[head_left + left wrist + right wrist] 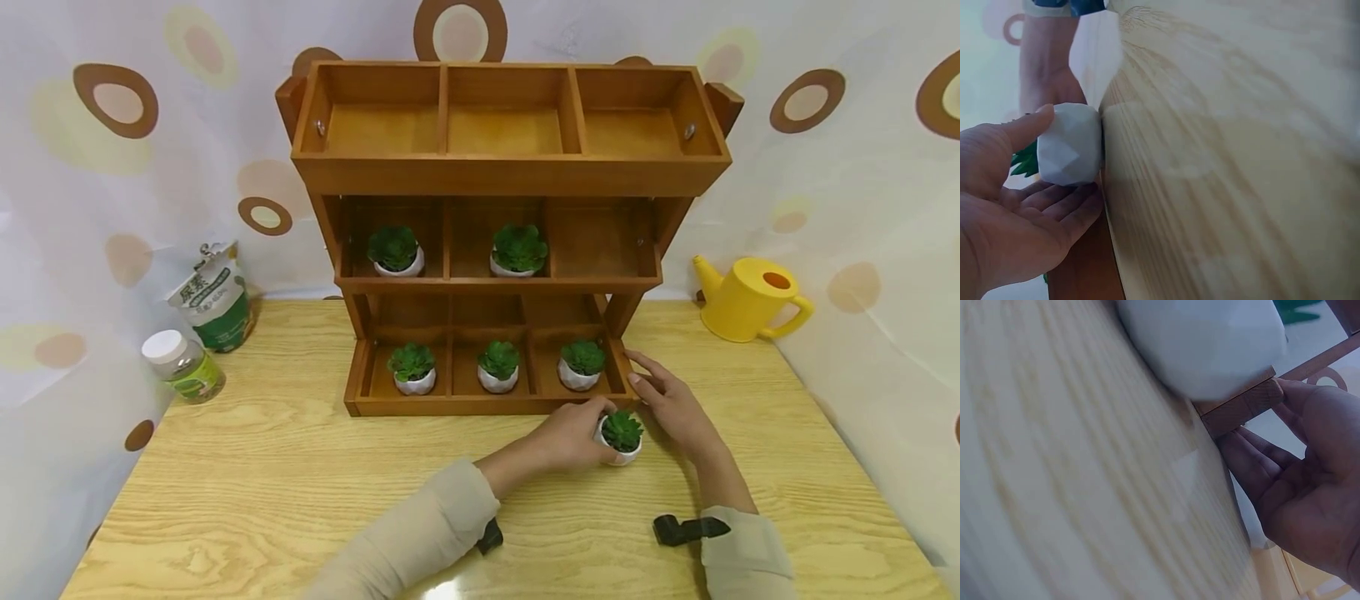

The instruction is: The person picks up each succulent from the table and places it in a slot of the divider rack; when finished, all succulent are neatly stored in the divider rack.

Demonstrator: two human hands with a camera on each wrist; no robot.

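My left hand [577, 437] grips a small potted succulent [622, 432] in front of the shelf's lower right corner. In the left wrist view, the thumb lies on one side of its white faceted pot [1071, 145] and the fingers on the other, close over the tabletop. At that corner, my right hand [672, 404] holds the end of the wooden shelf [491, 407], thumb on the upper edge and fingers along the outer side. The right wrist view shows the thumb and fingers about the wooden corner [1244, 406], with the white pot [1204, 347] just beside it.
Three potted succulents [498, 365] fill the bottom tier's compartments. Two more [519, 248] stand in the middle tier, left and centre. A yellow watering can [742, 300] is at right; a white-capped jar [183, 367] and a green-white pouch [216, 304] are at left.
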